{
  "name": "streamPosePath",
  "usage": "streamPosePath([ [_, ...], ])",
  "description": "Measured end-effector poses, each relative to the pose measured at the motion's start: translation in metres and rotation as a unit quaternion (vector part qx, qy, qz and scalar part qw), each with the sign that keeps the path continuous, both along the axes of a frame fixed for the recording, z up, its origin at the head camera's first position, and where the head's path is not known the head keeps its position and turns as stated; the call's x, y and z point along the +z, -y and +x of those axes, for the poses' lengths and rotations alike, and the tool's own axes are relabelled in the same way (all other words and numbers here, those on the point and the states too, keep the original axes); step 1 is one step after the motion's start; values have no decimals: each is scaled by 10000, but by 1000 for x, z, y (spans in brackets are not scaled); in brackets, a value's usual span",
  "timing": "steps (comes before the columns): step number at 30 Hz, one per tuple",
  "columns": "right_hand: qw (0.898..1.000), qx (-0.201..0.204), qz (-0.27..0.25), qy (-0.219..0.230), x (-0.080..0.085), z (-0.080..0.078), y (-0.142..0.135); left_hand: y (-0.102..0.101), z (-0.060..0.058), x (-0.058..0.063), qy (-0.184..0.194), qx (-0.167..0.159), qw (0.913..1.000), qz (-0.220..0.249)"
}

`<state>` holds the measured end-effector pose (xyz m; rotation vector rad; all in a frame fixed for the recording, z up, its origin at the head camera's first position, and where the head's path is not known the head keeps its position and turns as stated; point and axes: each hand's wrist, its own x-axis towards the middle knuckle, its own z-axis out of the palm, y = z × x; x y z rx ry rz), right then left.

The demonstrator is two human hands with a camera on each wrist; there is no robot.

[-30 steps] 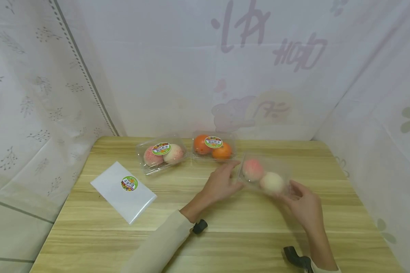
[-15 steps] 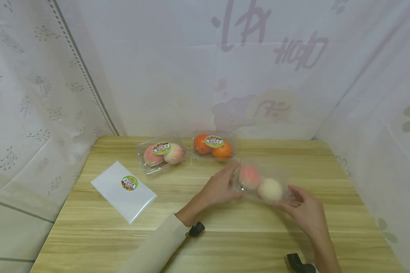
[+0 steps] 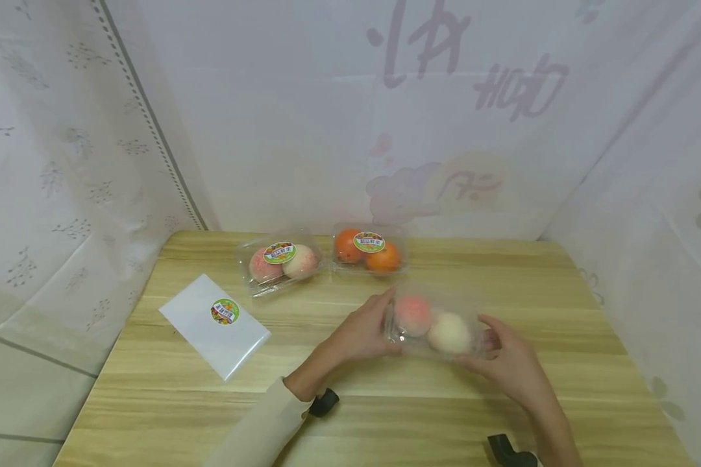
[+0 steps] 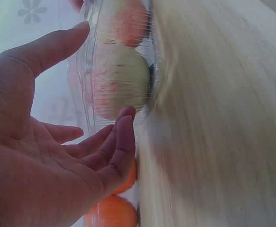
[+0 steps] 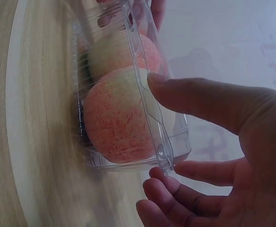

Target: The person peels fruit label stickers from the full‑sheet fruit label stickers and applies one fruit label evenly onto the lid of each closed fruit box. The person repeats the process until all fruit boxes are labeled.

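Note:
Between my two hands is a clear plastic clamshell box (image 3: pixel 426 350) with two peaches in it, one pink (image 3: pixel 413 315) and one pale (image 3: pixel 450 333). My left hand (image 3: pixel 362 329) grips its left end; in the left wrist view the thumb (image 4: pixel 57 47) is at the rim and the fingers bend near the end wall. At the other end my right hand (image 3: pixel 511 360) holds a corner, thumb (image 5: pixel 190 97) on the rim and fingers below. No sticker shows on this box. In the right wrist view its ribbed wall faces the wooden tabletop (image 5: pixel 38 142).
Behind, a stickered clear box of peaches (image 3: pixel 282 263) stands beside a stickered clear box of orange fruit (image 3: pixel 369 251). A white sheet (image 3: pixel 210 340) bearing a round fruit sticker (image 3: pixel 224 311) lies at the left. Patterned cloth (image 3: pixel 304 130) hangs behind the wooden table (image 3: pixel 561 402).
The peach box has moved left and nearer to me. My left hand, apart from it or barely at its end before, now grips it; the right hand has come along with the box.

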<state>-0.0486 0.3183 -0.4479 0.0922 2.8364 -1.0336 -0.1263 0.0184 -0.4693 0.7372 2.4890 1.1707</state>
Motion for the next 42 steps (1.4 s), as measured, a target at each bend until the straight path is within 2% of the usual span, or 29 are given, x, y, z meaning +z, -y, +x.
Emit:
streamPosePath([
  [4,9997,224,-59,27,-1,-4,7,11,4,-1,119,79,9998,153],
  [16,9981,570,-235,-21,-4,-19,35,45,10,0,426,477,9972,384],
  [24,9963,814,-221,-148,-8,-31,54,66,9,-1,448,657,9960,406],
  [32,9943,953,-458,-163,-11,-45,73,86,7,1,470,882,9939,464],
  [42,9919,1134,-505,-259,-15,-58,91,101,4,3,441,1167,9912,447],
])
